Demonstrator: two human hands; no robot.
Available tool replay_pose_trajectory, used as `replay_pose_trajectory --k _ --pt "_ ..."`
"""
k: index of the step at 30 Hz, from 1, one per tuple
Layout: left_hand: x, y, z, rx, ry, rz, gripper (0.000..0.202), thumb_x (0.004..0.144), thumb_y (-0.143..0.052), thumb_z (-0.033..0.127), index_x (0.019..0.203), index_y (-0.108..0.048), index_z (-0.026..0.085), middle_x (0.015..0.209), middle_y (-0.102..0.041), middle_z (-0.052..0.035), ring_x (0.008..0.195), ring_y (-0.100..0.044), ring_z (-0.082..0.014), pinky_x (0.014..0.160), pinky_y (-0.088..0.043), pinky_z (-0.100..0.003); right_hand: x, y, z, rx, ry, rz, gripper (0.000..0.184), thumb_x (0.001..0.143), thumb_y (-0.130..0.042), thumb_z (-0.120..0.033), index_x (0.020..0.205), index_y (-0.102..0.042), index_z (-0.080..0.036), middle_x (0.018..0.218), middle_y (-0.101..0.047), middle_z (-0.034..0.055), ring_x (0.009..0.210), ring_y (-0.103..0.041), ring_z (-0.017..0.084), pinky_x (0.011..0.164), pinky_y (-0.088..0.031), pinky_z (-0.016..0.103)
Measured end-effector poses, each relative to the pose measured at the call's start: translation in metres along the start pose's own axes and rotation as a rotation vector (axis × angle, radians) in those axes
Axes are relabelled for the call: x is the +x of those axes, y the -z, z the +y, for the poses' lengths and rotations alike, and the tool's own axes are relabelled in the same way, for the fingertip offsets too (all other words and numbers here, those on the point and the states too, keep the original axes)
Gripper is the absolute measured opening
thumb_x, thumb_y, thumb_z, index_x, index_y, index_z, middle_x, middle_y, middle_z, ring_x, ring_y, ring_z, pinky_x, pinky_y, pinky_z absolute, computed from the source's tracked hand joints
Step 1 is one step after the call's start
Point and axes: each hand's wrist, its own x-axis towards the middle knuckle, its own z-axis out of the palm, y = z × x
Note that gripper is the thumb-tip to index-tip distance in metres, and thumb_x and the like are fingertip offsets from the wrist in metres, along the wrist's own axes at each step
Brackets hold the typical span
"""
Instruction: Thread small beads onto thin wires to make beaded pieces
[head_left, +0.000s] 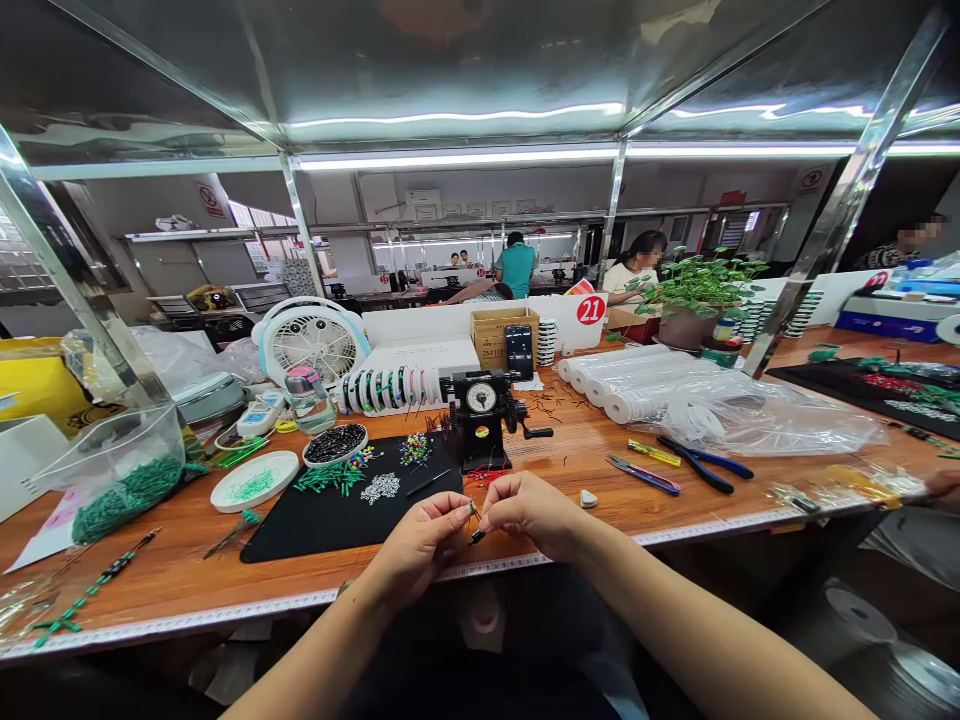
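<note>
My left hand point(431, 540) is closed in a pinch over the front edge of the bench, beside the black mat point(322, 525). It grips a thin dark cord point(473, 510), with a small black piece point(477, 537) hanging just below the fingers. Close against it, my right hand point(529, 512) pinches the same cord between thumb and forefinger. Behind both hands stands a black hand-cranked winding machine point(481, 420) with a round dial. On the mat lie green tube beads point(330, 478), small silvery pieces point(380, 488) and multicoloured beads point(415, 450).
Left of the mat are a white dish point(255, 482), a bowl of black beads point(336, 445) and a bag of green pieces point(131, 495). To the right lie pliers point(705, 465), snips point(643, 476), a yellow cutter point(654, 453) and white rolls point(630, 385). A fan point(311, 345) stands behind.
</note>
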Motion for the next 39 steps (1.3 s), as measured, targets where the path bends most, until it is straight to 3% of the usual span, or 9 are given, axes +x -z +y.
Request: replay_pose_trajectory --k 12,19,26,33,39 --pt "-0.003 -0.004 0.002 -0.032 -0.005 0.041 0.024 0.072 -0.069 0.032 0.079 -0.057 0.013 0.052 -0.035 0.006 0.047 -0.022 -0.0055 0.046 -0.014 -0.021 -0.001 -0.001 -0.007 -0.026 -0.078 -0.002 0.009 0.057 -0.061 -0.013 0.054 -0.053 -0.015 0.041 -0.039 -0.0073 0.038 -0.027 0.005 0.039 -0.014 0.021" --pt "-0.002 -0.006 0.001 -0.062 -0.055 0.083 0.024 0.072 -0.069 0.034 0.078 -0.059 0.013 0.053 -0.034 0.0064 0.048 -0.02 -0.0058 0.047 -0.015 -0.021 -0.005 -0.006 -0.005 -0.207 0.341 0.252 0.012 0.067 -0.068 -0.025 0.067 -0.067 -0.014 0.066 -0.061 0.0001 0.064 -0.05 0.012 0.062 -0.038 0.024" --pt "-0.004 -0.007 -0.001 -0.045 -0.075 0.093 0.025 0.072 -0.07 0.035 0.076 -0.059 0.013 0.054 -0.035 0.0058 0.048 -0.02 -0.0059 0.047 -0.014 -0.022 -0.003 -0.017 0.008 -0.012 0.351 0.348 0.019 0.067 -0.071 -0.033 0.072 -0.07 -0.014 0.071 -0.066 0.0028 0.07 -0.055 0.015 0.07 -0.042 0.027" --pt "-0.004 -0.007 0.0 -0.042 -0.055 0.068 0.027 0.071 -0.07 0.037 0.076 -0.059 0.013 0.054 -0.036 0.0057 0.049 -0.021 -0.0056 0.047 -0.014 -0.022 0.002 -0.022 0.017 0.198 0.338 0.306 0.024 0.067 -0.072 -0.036 0.072 -0.067 -0.014 0.07 -0.062 0.0015 0.066 -0.051 0.012 0.066 -0.04 0.025" --pt "-0.004 -0.007 0.002 -0.051 -0.048 0.07 0.027 0.071 -0.07 0.036 0.077 -0.058 0.013 0.054 -0.036 0.0063 0.048 -0.021 -0.0054 0.047 -0.014 -0.022 0.0 -0.014 0.013 0.128 0.332 0.301 0.022 0.065 -0.072 -0.034 0.069 -0.064 -0.014 0.066 -0.058 -0.0001 0.063 -0.048 0.011 0.061 -0.037 0.024"
